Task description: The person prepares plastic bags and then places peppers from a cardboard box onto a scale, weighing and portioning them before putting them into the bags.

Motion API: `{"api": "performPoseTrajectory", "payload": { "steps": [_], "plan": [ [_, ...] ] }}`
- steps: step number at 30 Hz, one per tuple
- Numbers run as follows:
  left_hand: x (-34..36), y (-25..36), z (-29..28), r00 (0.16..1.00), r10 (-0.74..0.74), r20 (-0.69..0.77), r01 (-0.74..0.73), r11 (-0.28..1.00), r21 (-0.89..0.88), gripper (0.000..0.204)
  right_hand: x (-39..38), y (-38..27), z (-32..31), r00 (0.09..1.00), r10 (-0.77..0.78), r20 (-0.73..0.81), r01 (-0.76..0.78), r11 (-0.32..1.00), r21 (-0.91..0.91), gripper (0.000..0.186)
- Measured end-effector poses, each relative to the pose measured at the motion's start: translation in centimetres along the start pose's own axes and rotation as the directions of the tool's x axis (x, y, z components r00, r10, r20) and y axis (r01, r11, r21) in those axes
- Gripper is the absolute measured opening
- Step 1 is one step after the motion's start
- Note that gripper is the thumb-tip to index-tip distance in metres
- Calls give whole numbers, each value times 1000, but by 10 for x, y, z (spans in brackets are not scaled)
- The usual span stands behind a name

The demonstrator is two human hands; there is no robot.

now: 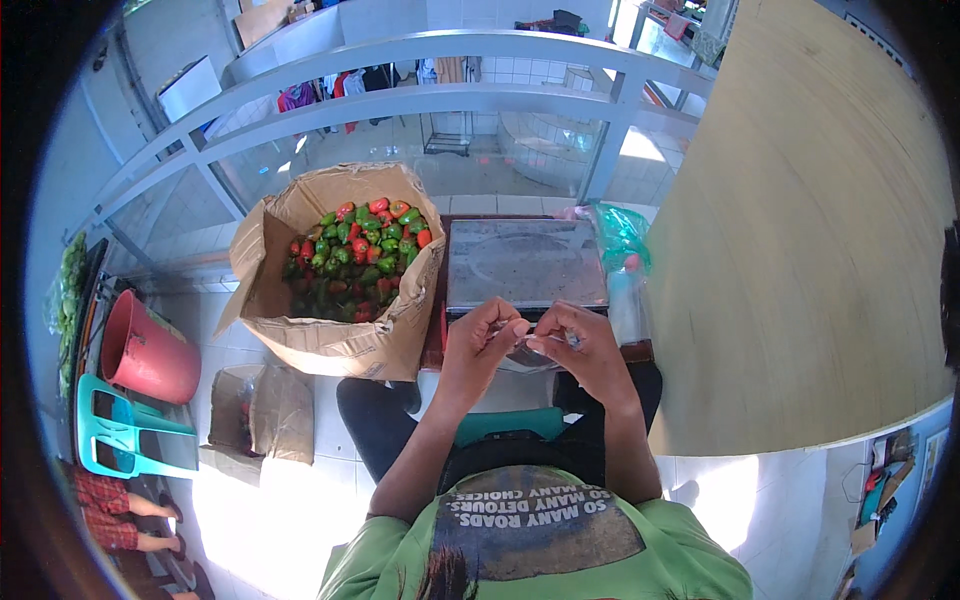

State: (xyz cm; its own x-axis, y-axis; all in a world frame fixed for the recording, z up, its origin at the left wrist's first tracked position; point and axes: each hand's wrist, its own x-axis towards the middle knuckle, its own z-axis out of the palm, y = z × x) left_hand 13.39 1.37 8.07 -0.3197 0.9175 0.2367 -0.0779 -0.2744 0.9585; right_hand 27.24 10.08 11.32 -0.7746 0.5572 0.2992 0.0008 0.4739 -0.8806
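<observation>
Thin pale strip (533, 337) is hanging between the two hands just off the near edge of the grey-topped stand (527, 262), its long axis running roughly left to right, along that edge; its ends are hiding in the fingers, so which way it is pointing I cannot tell. Left hand (478, 338) is pinching the left end, thumb to forefinger; right hand (584, 348) is pinching the right end, also narrow. Translucent film (528, 357) is showing just below the fingertips; cannot tell whether it is joining the strip. Open room is stretching over the grey top to its far edge. Along the left edge, a carton (345, 348) of red and green peppers (365, 245) is bounding sideways movement; green plastic bag (622, 238) is lying by the far right corner; beyond the right edge, a wooden panel (800, 240) is closing that side.
</observation>
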Motion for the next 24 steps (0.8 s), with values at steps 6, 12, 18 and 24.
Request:
{"api": "performPoseTrajectory", "payload": {
  "steps": [6, 12, 18, 24],
  "plan": [
    [-1, 12, 5, 999, -33, 24, 35, 998, -52, 11, -3, -8, 0, 994, -44, -100, 46, 999, 10, 11],
    [-2, 14, 1, 992, -97, 86, 99, 995, -21, 9, -5, -8, -5, 991, -32, -130, 32, 999, 0, 10],
    [-2, 2, -1, 995, -56, 77, 61, 996, -64, 12, -7, -4, -6, 994, -12, -109, 18, 998, 56, 11],
    [-3, 4, -2, 998, -49, 35, 49, 999, -4, 9, -6, -2, -2, 996, 67, -62, -51, 973, 225, 11]
  ]
}}
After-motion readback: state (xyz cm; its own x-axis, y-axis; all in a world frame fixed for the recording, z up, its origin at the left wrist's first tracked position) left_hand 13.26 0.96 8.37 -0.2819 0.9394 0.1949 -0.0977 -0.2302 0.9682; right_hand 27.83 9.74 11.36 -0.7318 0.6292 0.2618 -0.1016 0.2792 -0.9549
